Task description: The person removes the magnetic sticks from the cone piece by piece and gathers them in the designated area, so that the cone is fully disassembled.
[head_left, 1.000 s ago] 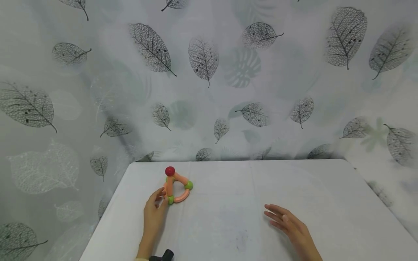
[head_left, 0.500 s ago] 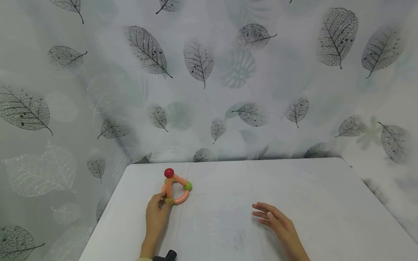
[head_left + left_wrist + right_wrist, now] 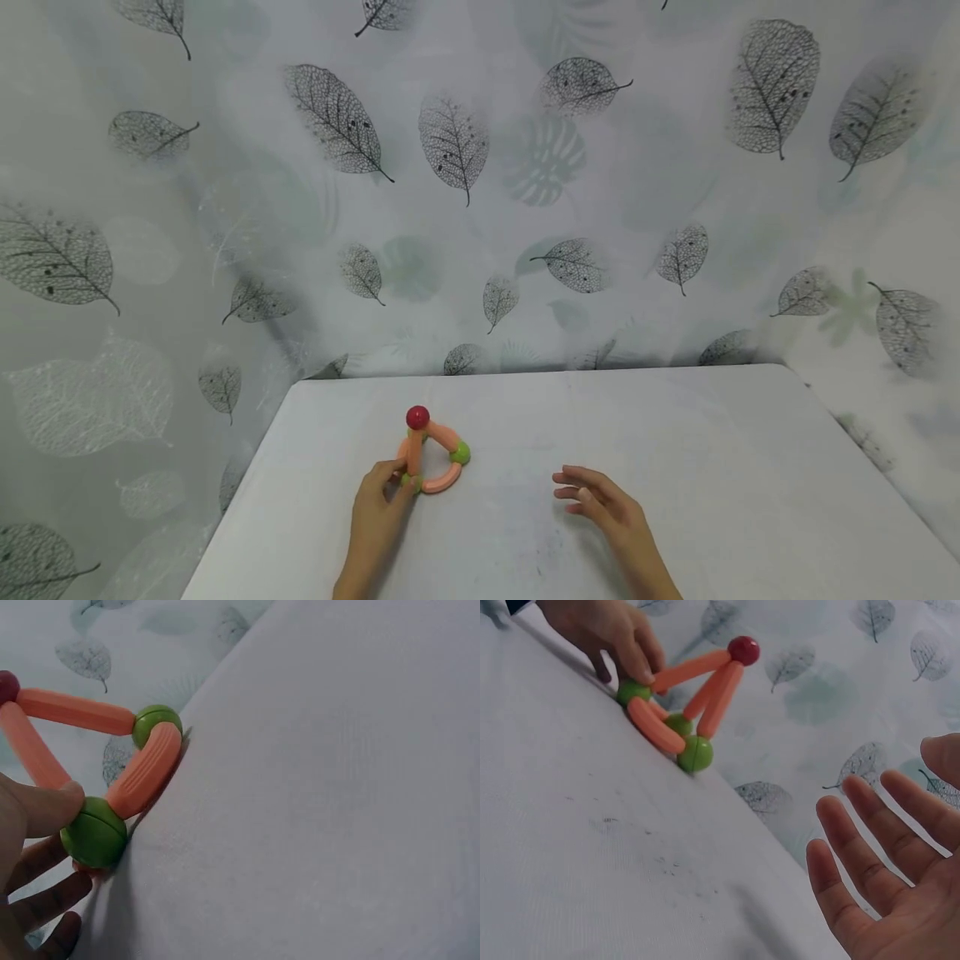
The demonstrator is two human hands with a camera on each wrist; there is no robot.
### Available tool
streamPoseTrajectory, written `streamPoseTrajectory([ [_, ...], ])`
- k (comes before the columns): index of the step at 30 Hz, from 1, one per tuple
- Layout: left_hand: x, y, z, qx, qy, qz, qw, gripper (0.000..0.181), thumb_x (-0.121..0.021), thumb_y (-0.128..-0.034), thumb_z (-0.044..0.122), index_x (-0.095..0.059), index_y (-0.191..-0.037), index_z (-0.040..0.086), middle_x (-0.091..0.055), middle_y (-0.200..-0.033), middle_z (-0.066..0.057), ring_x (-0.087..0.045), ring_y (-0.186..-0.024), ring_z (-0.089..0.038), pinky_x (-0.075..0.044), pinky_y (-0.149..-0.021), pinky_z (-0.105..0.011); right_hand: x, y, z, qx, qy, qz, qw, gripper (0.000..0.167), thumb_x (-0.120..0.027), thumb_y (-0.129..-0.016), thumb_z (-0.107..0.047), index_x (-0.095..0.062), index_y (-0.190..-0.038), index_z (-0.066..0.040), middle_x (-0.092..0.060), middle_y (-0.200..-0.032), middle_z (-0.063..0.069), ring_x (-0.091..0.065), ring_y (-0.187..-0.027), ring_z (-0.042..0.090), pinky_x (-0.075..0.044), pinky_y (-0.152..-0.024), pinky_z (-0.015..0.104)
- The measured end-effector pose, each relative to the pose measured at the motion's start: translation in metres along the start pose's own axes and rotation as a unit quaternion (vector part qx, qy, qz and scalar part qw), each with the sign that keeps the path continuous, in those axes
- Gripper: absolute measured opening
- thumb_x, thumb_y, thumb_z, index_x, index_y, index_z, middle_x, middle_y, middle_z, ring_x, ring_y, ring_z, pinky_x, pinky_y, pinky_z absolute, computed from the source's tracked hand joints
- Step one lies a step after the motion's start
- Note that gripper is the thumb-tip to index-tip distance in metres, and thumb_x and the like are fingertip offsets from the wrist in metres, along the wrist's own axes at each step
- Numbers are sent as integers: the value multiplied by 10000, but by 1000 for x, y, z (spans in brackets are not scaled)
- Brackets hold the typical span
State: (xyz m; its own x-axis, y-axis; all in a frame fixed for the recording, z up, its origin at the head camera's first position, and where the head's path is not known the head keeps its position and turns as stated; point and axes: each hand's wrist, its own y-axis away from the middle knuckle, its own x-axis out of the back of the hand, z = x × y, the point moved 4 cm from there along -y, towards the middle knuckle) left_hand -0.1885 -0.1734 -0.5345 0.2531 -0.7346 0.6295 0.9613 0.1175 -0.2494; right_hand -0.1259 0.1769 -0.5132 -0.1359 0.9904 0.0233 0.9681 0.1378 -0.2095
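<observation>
A pyramid-shaped toy of orange rods and green balls [image 3: 460,453], topped by a red ball [image 3: 417,417], stands on the white table. Curved orange rods [image 3: 150,769] join the green balls into a ring at its base; straight ones rise to the red ball. My left hand [image 3: 378,512] pinches the near-left green ball [image 3: 94,834] and the foot of a rod between thumb and fingers. My right hand [image 3: 607,508] hovers over the table to the right, apart from the toy. Its spread fingers [image 3: 870,870] hold nothing.
The white table [image 3: 675,433] has small dark marks on its surface [image 3: 664,859]. Behind it and along the left hangs a pale leaf-printed cloth [image 3: 480,250], meeting the table's back edge.
My left hand has closed on the near-left green ball and slid the toy right and nearer. My right hand has moved left, towards the toy.
</observation>
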Motion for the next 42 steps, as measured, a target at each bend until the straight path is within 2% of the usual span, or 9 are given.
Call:
streamPoseTrajectory([
  [4, -4, 7, 6, -39, 108, -183, 9998, 286, -807, -902, 175, -744, -1177, 127, -737, -1106, 24, -624, -1017, -174, -515, -896, -325, -4, -2, 0, -124, -7, 58, 9999, 339, -480, -1110, -126, -577, -1429, -67, -627, -1382, 294, -709, -1180, 198, -589, -956, 302],
  [10, -14, 13, 15, -161, 249, -525, 9982, 269, -802, -904, 195, -741, -1164, 167, -726, -1124, 80, -628, -1051, -139, -547, -950, -345, -7, -7, -3, 255, -6, -53, 9997, 338, -491, -1096, -76, -576, -1422, -49, -632, -1363, 303, -702, -1187, 285, -586, -965, 301],
  [16, -23, 23, 24, -285, 474, -793, 9953, 255, -804, -902, 228, -745, -1150, 215, -706, -1096, 137, -607, -1036, -113, -527, -943, -309, -12, -14, -6, 336, 63, -14, 9994, 331, -528, -1081, -70, -597, -1405, -70, -649, -1350, 283, -707, -1178, 226, -584, -964, 286],
  [20, -29, 27, 31, -437, 604, -988, 9923, 244, -799, -905, 230, -739, -1140, 253, -694, -1106, 166, -597, -1044, -90, -520, -964, -305, -14, -20, -10, 387, 237, 74, 9989, 336, -544, -1074, -71, -608, -1402, -109, -665, -1358, 224, -694, -1200, 211, -568, -982, 253],
  [24, -36, 32, 38, -553, 655, -1192, 9892, 247, -797, -907, 238, -738, -1143, 277, -692, -1120, 187, -590, -1062, -55, -513, -984, -298, -18, -26, -13, 301, 439, 276, 9982, 328, -584, -1058, -84, -633, -1376, -150, -703, -1342, 121, -686, -1206, 143, -554, -986, 218],
  [29, -42, 39, 43, -715, 744, -1397, 9848, 238, -780, -923, 314, -730, -1156, 308, -698, -1141, 182, -600, -1094, -61, -512, -982, -296, -26, -31, -13, 286, 626, 229, 9974, 332, -612, -1052, -125, -638, -1376, -193, -702, -1354, 41, -655, -1239, 106, -530, -1010, 200],
  [34, -47, 44, 48, -1026, 823, -1437, 9808, 237, -793, -910, 316, -725, -1137, 329, -695, -1113, 191, -598, -1058, -59, -511, -953, -287, -30, -34, -15, 659, 752, 46, 9950, 353, -593, -1057, -99, -618, -1404, -160, -674, -1391, 46, -629, -1269, 127, -517, -1044, 209],
  [42, -51, 50, 56, -1512, 1024, -1409, 9730, 272, -817, -895, 264, -729, -1142, 332, -686, -1114, 207, -613, -1056, -62, -513, -952, -283, -32, -39, -24, 1392, 935, -392, 9851, 461, -604, -1018, 8, -564, -1463, -104, -626, -1461, 117, -564, -1373, 137, -497, -1095, 263],
])
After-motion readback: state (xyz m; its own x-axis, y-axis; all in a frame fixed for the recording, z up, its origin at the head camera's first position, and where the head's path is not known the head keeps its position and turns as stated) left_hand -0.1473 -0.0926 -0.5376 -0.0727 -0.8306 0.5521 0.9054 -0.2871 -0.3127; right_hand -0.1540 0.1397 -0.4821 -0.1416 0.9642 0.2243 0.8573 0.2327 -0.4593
